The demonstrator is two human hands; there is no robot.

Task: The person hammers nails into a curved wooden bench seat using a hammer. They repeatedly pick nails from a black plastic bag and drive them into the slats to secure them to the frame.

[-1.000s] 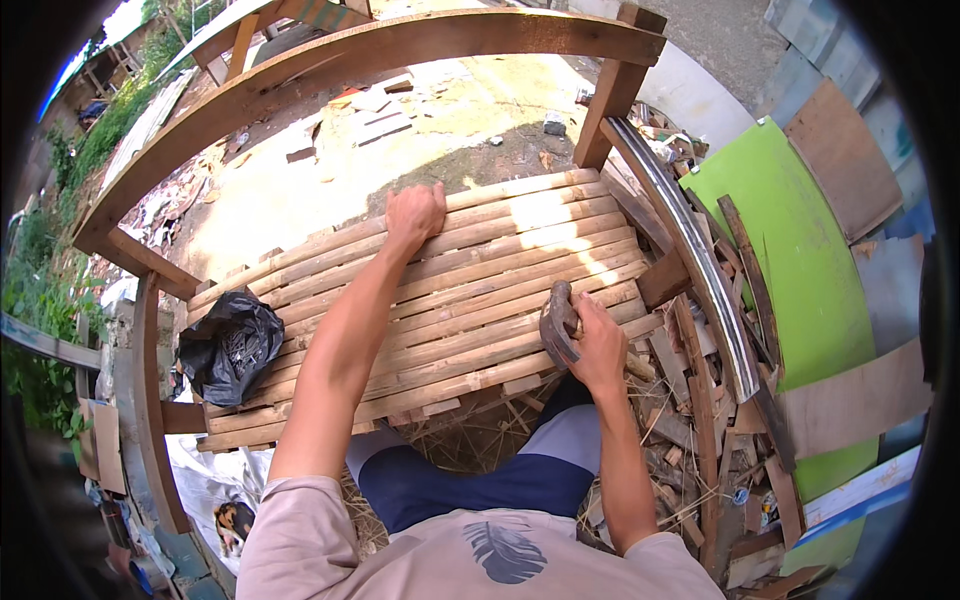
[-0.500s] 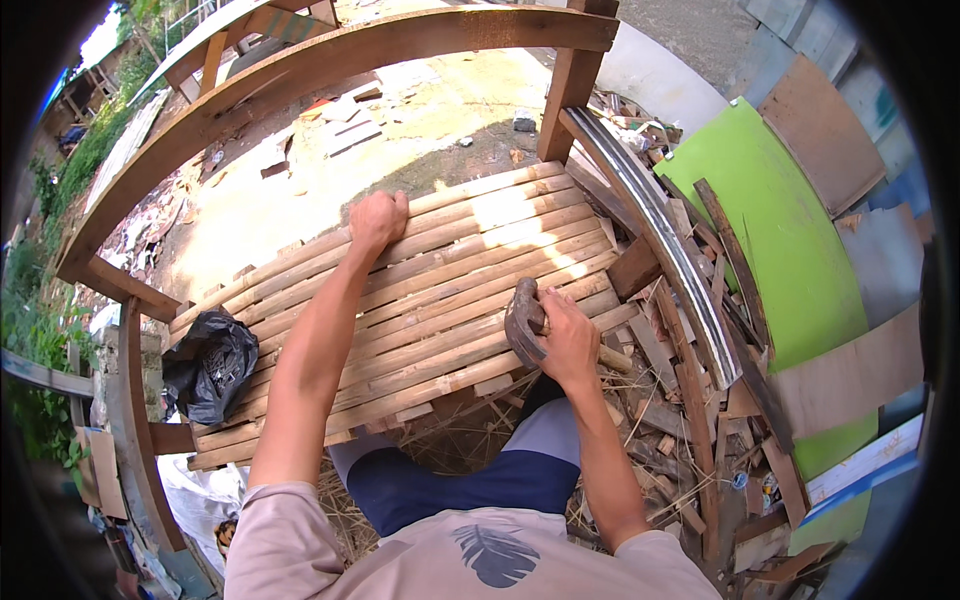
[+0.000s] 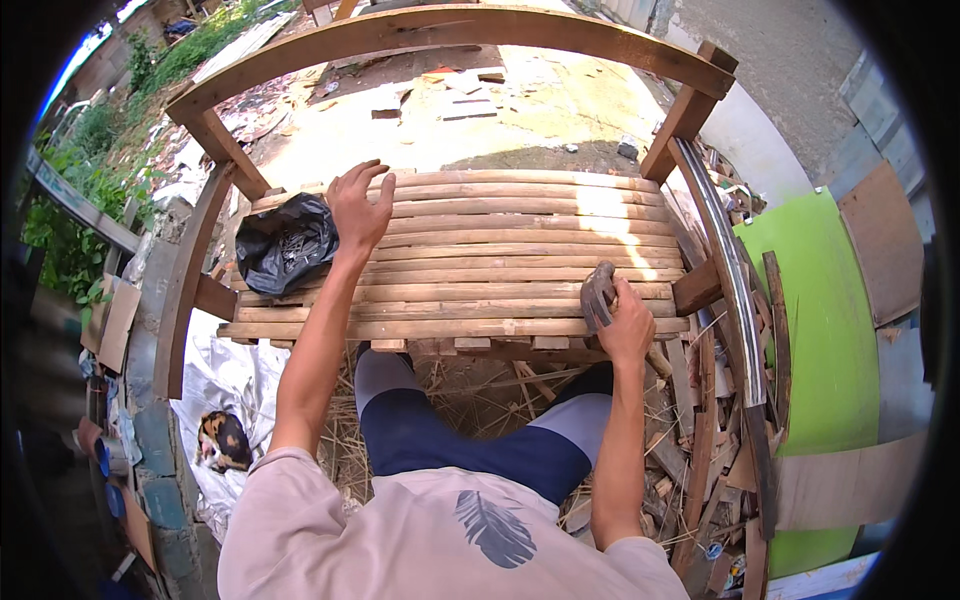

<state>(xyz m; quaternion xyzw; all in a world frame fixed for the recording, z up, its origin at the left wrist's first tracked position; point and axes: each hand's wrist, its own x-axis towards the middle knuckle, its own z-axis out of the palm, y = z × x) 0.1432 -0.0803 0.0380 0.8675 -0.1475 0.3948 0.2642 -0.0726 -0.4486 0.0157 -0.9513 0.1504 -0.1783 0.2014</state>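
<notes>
My left hand (image 3: pixel 362 208) is raised over the far left of the bamboo slats (image 3: pixel 510 250), its fingers apart and nothing in them. Right beside it, a black plastic bag (image 3: pixel 262 250) lies open with a pile of nails (image 3: pixel 297 248) inside. My right hand (image 3: pixel 628 322) grips a hammer (image 3: pixel 598 297) close under its dark head, low over the right end of the slats. The wooden handle sticks out behind my fist. The slats lie side by side across a wooden bench frame (image 3: pixel 450 28).
A calico cat (image 3: pixel 224 440) lies on a white sack (image 3: pixel 205 365) at the left. Scrap wood (image 3: pixel 690 450) is heaped on the right, beside a green panel (image 3: pixel 815 300). A metal-faced armrest (image 3: pixel 718 250) borders the bench's right side. Straw and sticks litter the ground under my legs.
My left hand has lifted off the far slat and moved toward the black bag, its fingers opening. My right hand still holds the hammer. The view has swung left, bringing the cat into fuller sight.
</notes>
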